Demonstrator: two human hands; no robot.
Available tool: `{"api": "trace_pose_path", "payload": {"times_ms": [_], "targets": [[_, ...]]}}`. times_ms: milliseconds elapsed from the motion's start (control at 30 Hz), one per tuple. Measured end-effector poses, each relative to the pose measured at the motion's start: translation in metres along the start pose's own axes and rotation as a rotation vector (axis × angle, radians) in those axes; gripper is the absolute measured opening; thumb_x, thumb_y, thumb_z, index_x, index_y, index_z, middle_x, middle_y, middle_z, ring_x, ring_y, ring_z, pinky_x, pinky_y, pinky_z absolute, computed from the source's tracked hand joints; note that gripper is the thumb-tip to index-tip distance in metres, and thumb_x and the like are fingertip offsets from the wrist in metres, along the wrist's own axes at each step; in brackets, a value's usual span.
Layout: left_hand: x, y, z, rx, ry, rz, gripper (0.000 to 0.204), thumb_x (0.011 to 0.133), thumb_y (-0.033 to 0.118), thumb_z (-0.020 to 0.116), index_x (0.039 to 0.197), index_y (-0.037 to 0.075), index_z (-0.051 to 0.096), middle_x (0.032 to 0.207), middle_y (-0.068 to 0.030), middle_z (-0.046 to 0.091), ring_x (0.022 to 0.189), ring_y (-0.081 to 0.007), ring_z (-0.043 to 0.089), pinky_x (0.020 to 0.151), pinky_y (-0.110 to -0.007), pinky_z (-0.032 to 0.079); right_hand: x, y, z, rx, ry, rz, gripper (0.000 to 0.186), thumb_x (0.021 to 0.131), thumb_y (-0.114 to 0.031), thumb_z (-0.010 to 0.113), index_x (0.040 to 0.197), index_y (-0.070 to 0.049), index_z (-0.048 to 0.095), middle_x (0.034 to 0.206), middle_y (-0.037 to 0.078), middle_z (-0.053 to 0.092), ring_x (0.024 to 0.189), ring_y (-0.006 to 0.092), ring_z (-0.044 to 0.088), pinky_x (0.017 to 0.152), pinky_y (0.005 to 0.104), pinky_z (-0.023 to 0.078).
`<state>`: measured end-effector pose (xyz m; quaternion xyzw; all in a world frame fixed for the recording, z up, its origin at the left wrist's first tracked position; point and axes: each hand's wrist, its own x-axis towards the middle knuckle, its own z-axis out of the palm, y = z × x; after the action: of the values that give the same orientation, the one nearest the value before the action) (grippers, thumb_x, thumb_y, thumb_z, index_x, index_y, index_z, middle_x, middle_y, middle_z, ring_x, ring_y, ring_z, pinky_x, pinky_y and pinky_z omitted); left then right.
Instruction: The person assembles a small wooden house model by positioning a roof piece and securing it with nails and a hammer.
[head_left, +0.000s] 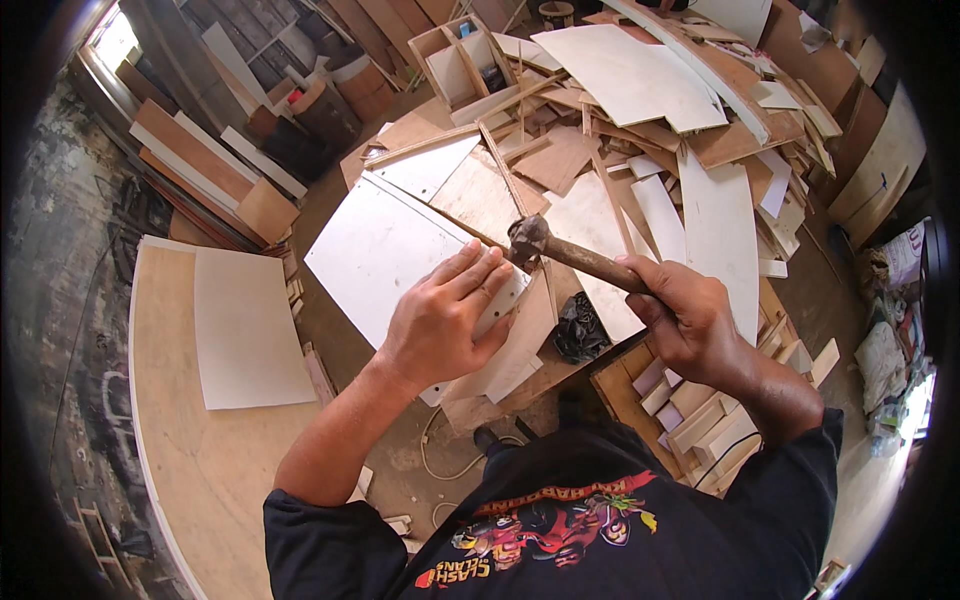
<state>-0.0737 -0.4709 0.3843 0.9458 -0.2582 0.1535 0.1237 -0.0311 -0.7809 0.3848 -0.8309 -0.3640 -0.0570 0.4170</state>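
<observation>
Black shirt [590, 500] below, hammer [590, 263] close to the fingertips

Beyond the printed chest, two bare hands meet at a white board [385, 255] that lies flat in front of the person, on top of other panels. The left hand [445, 318] is open, palm down, its fingers together and stretched toward the board's far right edge. The right hand [690, 312] is wrapped around the hammer's wooden handle, and the dark head sits just beside the left fingertips; whether it touches the board I cannot tell. Small dark spots dot the board near its right end, perhaps nails or holes. A black plastic bag [580, 328] lies to the right, with stacked wood offcuts [715, 425] nearer the body.

The step in hand looks like hammering or tapping along that edge, with the left hand steadying the panel. No nail is visible under the head. Another blow would call for fingertips well clear, the board pressed firmly down and a short, square swing.
</observation>
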Motion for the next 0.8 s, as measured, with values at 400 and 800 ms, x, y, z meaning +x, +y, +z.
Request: {"api": "trace_pose_path", "payload": {"times_ms": [400,800], "targets": [[-0.0046,-0.0058,0.0035,0.043,-0.03,0.007,0.05,0.085,0.023,0.076,0.129,-0.001,0.071,0.138,-0.0178,0.068,0.135,-0.0356,0.061,0.113,-0.041,0.051,0.0009,0.0024,0.0033,-0.151,-0.075,-0.061,0.04,0.094,-0.011,0.074,0.132,-0.005,0.065,0.085,0.015,0.066,0.075,0.0358,0.068,0.064,0.0449,0.054],[-0.0003,-0.0026,0.0017,0.013,-0.012,0.019,0.048,0.081,0.018,0.08,0.123,-0.005,0.073,0.133,-0.0239,0.069,0.134,-0.0383,0.061,0.112,-0.043,0.052,-0.0058,0.0093,0.0096,-0.136,0.006,-0.114,0.043,0.091,-0.01,0.076,0.132,-0.004,0.065,0.083,0.014,0.065,0.071,0.0342,0.067,0.061,0.0439,0.054]]}}
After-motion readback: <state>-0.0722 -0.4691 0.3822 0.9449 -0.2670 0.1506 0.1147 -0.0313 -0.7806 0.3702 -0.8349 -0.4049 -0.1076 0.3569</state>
